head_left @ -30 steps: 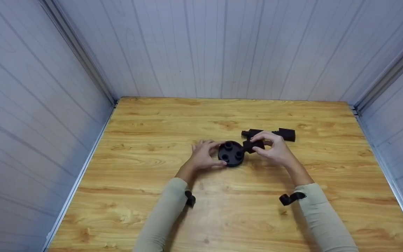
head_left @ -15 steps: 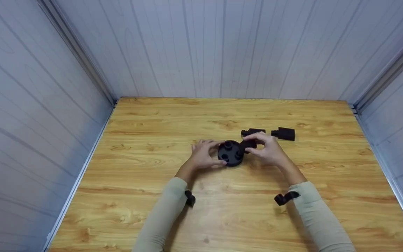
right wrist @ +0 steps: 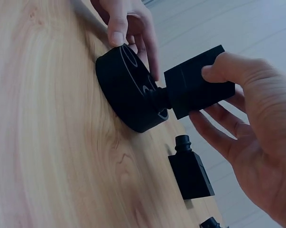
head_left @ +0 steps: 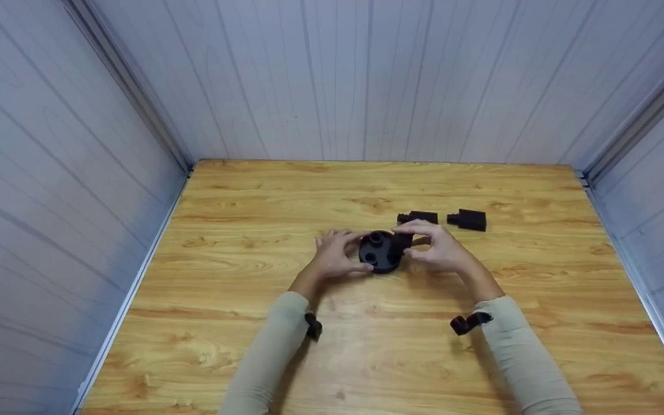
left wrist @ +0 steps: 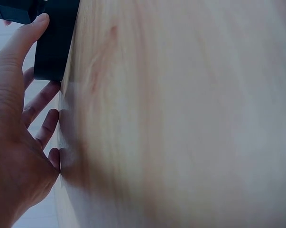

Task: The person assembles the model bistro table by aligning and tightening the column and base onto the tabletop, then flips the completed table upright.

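A round black base (head_left: 382, 266) with tube-like sockets on its top face lies flat on the wooden table. My left hand (head_left: 335, 255) grips its left side, thumb at the near edge and fingers at the far edge. In the right wrist view, a black block (right wrist: 188, 83) with a ribbed neck is pinched between the thumb and fingers of my right hand (head_left: 438, 246). The block's neck points down at the socket on the base's right side, its tip hidden by the base's rim.
Two more black blocks with necks lie behind my right hand: a nearer-left block (head_left: 424, 217) and a block farther right (head_left: 472, 219). The wooden table (head_left: 263, 202) ends at pale panel walls (head_left: 332, 80) on the left, back and right.
My right hand has moved left with the block, tilting it from lying sideways to standing over the base's right socket. The left hand and base have stayed put.
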Demonstrator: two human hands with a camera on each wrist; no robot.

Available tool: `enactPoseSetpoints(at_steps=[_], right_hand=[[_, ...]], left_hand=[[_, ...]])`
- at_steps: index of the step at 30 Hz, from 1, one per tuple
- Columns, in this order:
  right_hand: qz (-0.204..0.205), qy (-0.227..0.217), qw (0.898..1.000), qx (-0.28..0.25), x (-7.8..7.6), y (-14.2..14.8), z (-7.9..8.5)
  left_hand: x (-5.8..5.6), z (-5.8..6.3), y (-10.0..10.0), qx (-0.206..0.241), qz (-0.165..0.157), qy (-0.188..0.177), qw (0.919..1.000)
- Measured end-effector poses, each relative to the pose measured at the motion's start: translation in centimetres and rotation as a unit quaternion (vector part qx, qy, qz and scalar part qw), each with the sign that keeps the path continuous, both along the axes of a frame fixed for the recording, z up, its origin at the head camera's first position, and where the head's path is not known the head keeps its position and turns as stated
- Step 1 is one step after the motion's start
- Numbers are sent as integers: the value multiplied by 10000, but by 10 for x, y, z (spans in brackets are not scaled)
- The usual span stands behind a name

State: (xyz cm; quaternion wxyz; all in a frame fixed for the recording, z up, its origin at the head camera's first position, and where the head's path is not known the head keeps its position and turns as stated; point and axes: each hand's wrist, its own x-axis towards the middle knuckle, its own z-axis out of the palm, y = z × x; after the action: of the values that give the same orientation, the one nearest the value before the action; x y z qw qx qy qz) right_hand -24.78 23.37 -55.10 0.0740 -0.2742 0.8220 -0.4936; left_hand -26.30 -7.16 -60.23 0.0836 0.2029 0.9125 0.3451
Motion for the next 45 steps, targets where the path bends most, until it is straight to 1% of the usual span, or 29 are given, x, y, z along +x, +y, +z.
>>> enactPoseSetpoints(at_steps=[6, 9, 15, 17, 20, 23, 26, 31, 33, 35, 37, 40, 43, 45], right_hand=[[131, -108, 9997, 150, -2, -3, 2], [184, -94, 9995, 218, -2, -5, 3], [136, -63, 9993, 350, -3, -6, 3], [125, -16, 9993, 343, -3, -5, 3], [89, 188, 9993, 322, -3, -7, 1], [-128, 433, 9985, 296, -3, -12, -2], [-493, 607, 9965, 311, -1, -19, -6], [-1118, 582, 9916, 299, 0, -29, -13], [-1290, 561, 9896, 285, 0, -32, -16], [-1378, 573, 9884, 276, 0, -34, -18], [-1402, 590, 9880, 259, 1, -36, -19], [-1318, 566, 9894, 245, 0, -35, -20], [-1119, 399, 9928, 133, 0, -33, -21], [-898, 202, 9957, -43, 0, -29, -21]], left_hand=[[-1, -2, 0, -90, -20, 84, 9999], [-2, -2, -1, -91, -5, 111, 9999], [-4, -5, -2, -68, 16, 137, 9999], [-4, -5, -3, -72, 21, 129, 9999], [-3, -2, -3, -108, 32, 82, 9999], [-2, -1, -3, -96, 41, 71, 9999], [-2, -1, -2, -77, 28, 104, 9999], [-2, -1, 0, -34, -9, 75, 10000], [-2, -1, 1, -30, -17, 62, 10000], [-2, -1, 1, -20, -13, 59, 10000], [-2, -2, 0, -18, -4, 65, 10000], [-2, -1, 0, -11, 30, 46, 10000], [-2, -1, 0, 22, 35, 16, 10000], [-2, 0, 0, 52, 20, 7, 10000]])
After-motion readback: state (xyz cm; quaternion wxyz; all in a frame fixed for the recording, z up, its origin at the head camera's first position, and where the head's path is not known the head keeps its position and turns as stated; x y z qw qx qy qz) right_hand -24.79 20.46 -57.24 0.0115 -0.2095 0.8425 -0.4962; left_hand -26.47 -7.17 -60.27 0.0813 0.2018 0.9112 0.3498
